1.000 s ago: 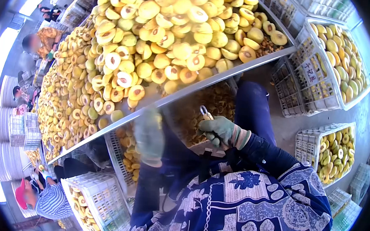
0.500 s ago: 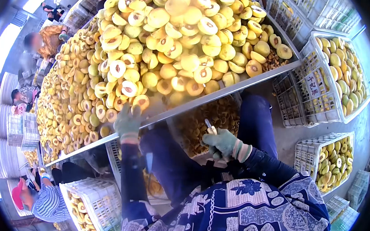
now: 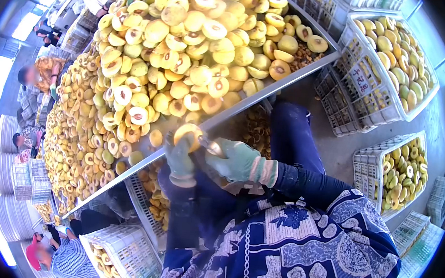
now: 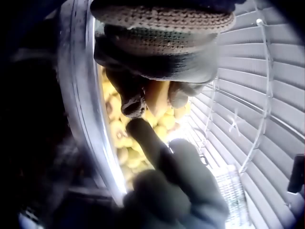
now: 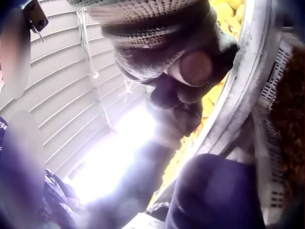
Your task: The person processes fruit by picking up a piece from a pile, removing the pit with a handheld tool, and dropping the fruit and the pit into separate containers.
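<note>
In the head view, the gloved left hand (image 3: pixel 180 159) pinches a halved yellow fruit (image 3: pixel 188 136) over the table's metal edge. In the left wrist view, that fruit (image 4: pixel 157 98) shows between the thumb and fingers of the left hand (image 4: pixel 157 57). The gloved right hand (image 3: pixel 236 161) grips a small tool (image 3: pixel 212 147) whose metal end meets the fruit's side. From the right wrist, the butt of the tool's handle (image 5: pixel 196 68) sticks out of the curled right hand (image 5: pixel 162 52). A heap of halved fruit (image 3: pixel 187 52) lies beyond the hands.
The table's metal rim (image 3: pixel 257 96) slants across in front of the knees. White crates of fruit stand at the right (image 3: pixel 370 88) and at the lower left (image 3: pixel 135 247). A crate (image 3: pixel 146 206) sits beneath the rim. Other people (image 3: pixel 74 260) are at the far left.
The left hand has drawn back from the heap's edge with a fruit half in its fingers. The right hand has moved left with the tool, up to the fruit. The head view has shifted slightly.
</note>
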### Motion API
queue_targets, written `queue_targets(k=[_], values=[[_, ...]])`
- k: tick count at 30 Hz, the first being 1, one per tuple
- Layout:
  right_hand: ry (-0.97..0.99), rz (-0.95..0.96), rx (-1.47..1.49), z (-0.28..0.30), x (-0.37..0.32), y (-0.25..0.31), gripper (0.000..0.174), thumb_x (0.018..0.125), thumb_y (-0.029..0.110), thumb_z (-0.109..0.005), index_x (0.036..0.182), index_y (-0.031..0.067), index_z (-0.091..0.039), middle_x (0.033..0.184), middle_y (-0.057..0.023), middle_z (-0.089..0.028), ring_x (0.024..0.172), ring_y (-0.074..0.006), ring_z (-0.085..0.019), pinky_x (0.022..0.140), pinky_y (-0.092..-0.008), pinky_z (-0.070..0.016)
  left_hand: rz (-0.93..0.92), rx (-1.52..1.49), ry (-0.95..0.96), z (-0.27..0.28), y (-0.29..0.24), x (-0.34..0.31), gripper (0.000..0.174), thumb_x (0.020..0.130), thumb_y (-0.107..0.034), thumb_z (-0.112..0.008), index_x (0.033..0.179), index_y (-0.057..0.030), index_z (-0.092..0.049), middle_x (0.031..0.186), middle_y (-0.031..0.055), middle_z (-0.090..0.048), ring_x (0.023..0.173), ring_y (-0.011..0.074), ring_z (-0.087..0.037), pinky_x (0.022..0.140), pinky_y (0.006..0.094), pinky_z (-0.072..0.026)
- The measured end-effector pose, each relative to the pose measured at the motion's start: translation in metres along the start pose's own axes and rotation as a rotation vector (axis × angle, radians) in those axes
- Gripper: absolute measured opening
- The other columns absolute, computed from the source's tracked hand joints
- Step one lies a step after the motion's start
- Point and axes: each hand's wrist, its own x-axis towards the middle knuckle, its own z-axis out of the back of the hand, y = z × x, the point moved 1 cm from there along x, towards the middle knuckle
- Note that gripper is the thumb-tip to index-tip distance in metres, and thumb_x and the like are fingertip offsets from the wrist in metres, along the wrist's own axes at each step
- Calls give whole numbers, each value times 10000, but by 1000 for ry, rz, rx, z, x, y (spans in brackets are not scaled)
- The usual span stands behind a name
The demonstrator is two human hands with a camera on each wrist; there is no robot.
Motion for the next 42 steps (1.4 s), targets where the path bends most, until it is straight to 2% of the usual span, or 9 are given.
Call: queue_targets(k=[1,6,10,15,18,27,30,32,42], values=[[-62,90,-43,-4,5,-12,282,851,311,-615,1011,80,-590,806,-127,-659,710,-239,-662,638,-341,-515,-110,146,47,0,13,-4,363,903,-274,-526,1096,30,-569,982,140,-632,850,236,-626,790,335,-510],[-121,109,-171,5,-11,-16,333,857,318,-594,1096,87,-580,888,-182,-666,804,-337,-657,707,-398,-510,-57,-41,-10,-39,16,-22,532,943,-408,-472,1275,7,-458,1049,127,-598,932,240,-604,802,341,-503],[-199,135,-86,10,-19,-16,358,850,301,-576,1127,75,-562,904,-198,-660,840,-366,-642,735,-423,-506,51,-183,36,-46,19,-26,591,943,-456,-463,1329,-12,-402,1050,123,-588,910,242,-607,807,345,-502],[-180,130,-182,13,-22,-15,374,841,268,-561,1152,60,-549,925,-205,-658,864,-382,-635,749,-446,-502,-168,315,-88,-54,18,-34,528,941,-437,-479,1265,-22,-446,1127,176,-591,882,261,-617,795,378,-514],[-152,147,-232,10,-23,-17,361,840,275,-562,1126,55,-552,948,-205,-655,871,-385,-632,757,-434,-502,-128,-102,-58,-53,19,-35,471,945,-393,-495,1224,-15,-471,1109,177,-596,886,278,-619,809,398,-518],[66,-59,-384,12,-17,-16,266,869,255,-567,1081,97,-587,906,-156,-657,850,-309,-649,744,-374,-516,-66,-62,-96,-43,21,-40,391,945,-340,-528,1127,6,-545,1035,171,-613,851,274,-634,716,371,-561],[124,108,-635,4,-12,-27,279,868,255,-540,1069,66,-584,952,-168,-656,911,-328,-636,794,-378,-496,-68,-75,-185,-52,20,-42,321,969,-274,-502,1098,8,-584,993,108,-625,801,155,-596,722,255,-495],[-69,66,-118,-4,-24,-19,269,887,195,-519,1120,76,-579,971,-136,-664,912,-286,-637,804,-359,-494,-97,-64,-201,-56,18,-44,328,962,-280,-512,1102,6,-586,993,103,-625,814,157,-600,724,257,-495],[128,-148,3,5,-30,-5,217,903,149,-519,1091,82,-605,989,-50,-656,992,-184,-606,760,-320,-511,-54,-72,-161,-50,24,-44,362,949,-290,-506,1125,22,-560,1012,141,-622,850,252,-628,747,365,-549]])
